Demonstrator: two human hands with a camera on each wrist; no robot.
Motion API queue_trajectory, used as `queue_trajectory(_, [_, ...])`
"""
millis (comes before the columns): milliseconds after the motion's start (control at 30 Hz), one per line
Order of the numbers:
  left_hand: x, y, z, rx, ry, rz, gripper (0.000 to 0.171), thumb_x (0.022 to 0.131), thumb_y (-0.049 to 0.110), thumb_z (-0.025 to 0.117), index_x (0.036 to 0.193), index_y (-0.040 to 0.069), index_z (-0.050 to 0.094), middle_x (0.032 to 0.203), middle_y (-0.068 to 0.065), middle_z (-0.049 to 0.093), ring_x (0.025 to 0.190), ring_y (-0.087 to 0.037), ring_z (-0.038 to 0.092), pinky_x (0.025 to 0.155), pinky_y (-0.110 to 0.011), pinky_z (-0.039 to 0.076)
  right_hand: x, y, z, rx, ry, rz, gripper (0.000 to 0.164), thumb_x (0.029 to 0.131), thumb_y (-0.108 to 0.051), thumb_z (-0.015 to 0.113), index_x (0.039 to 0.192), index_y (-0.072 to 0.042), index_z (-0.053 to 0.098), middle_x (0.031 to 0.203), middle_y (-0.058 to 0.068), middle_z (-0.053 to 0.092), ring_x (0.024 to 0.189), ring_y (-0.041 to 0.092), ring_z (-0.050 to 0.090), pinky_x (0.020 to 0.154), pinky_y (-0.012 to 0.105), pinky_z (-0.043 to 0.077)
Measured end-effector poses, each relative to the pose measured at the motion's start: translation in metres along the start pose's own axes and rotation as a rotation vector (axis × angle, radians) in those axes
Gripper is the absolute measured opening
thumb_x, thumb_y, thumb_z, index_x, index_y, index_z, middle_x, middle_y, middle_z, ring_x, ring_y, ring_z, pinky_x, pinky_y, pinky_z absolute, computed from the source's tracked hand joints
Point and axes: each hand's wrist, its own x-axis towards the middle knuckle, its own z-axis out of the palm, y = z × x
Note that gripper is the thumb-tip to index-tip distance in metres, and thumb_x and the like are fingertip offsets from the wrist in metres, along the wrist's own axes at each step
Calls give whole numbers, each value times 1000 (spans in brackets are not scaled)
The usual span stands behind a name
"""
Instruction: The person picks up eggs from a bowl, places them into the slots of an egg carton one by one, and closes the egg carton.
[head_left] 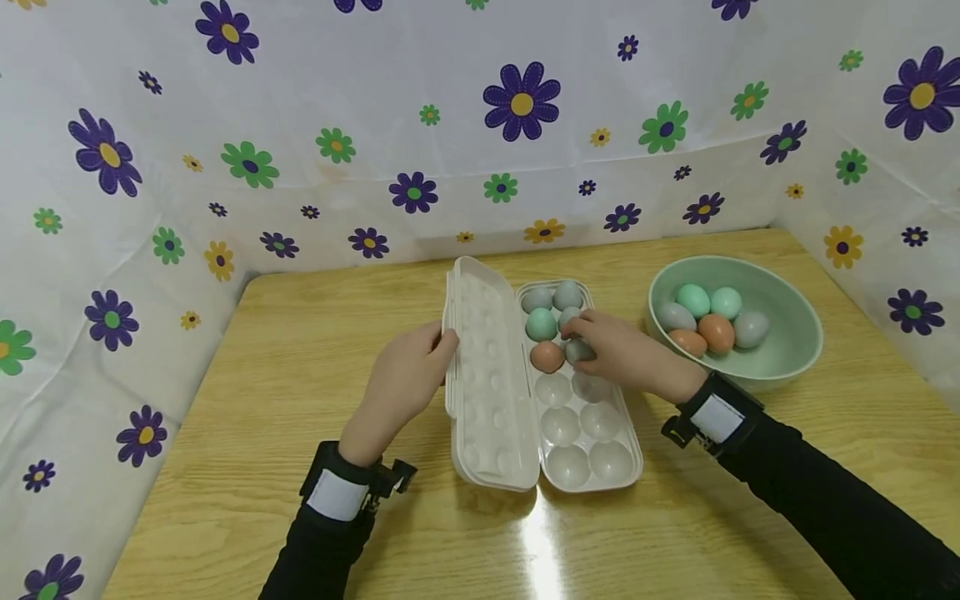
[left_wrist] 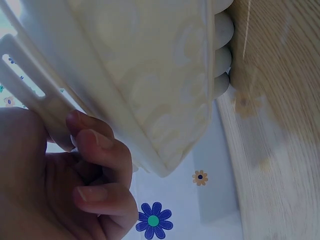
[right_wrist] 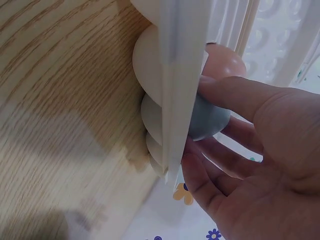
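Observation:
A white plastic egg carton (head_left: 582,422) lies unfolded on the table, its lid (head_left: 491,375) raised along the left side. My left hand (head_left: 405,371) pinches the lid's outer edge between thumb and fingers. Over the third row of cups, my right hand (head_left: 622,350) holds a grey egg (right_wrist: 209,120), which sits at least partly in its right-hand cup. Beside it is a brown egg (head_left: 547,357). Farther back in the carton are a green egg (head_left: 542,325) and several grey eggs (head_left: 567,295), one partly covered by my right fingers. The front cups hold nothing.
To the right of the carton stands a pale green bowl (head_left: 798,350) with several green, brown and grey eggs. The wooden table (head_left: 300,367) meets a flower-printed cloth (head_left: 450,100) at the back and sides.

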Motion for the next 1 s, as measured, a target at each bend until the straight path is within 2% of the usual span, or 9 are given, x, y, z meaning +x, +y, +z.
queue_trajectory(400, [-2, 0, 0, -16, -3, -3, 36, 97, 40, 29, 84, 20, 55, 66, 1, 57, 56, -17, 52, 48, -36, 41, 0, 2, 0, -39, 17, -7, 35, 80, -14, 68, 111, -5, 57, 102, 8, 58, 92, 20, 52, 79, 37, 47])
queue_trajectory(733, [0, 2, -2, 6, -5, -2, 36, 97, 39, 28, 83, 19, 55, 64, 1, 56, 55, -18, 51, 47, -36, 40, -2, 2, -2, -24, 44, -4, 33, 79, -13, 67, 108, -4, 56, 94, 6, 58, 83, 19, 50, 74, 36, 47])
queue_trajectory(1000, [0, 1, -2, 6, -4, 6, 35, 97, 39, 28, 85, 20, 55, 65, 1, 57, 56, -17, 52, 48, -36, 40, -4, -2, -4, -11, 29, 29, 34, 80, -15, 68, 110, -5, 56, 102, 6, 55, 88, 19, 49, 77, 35, 47])
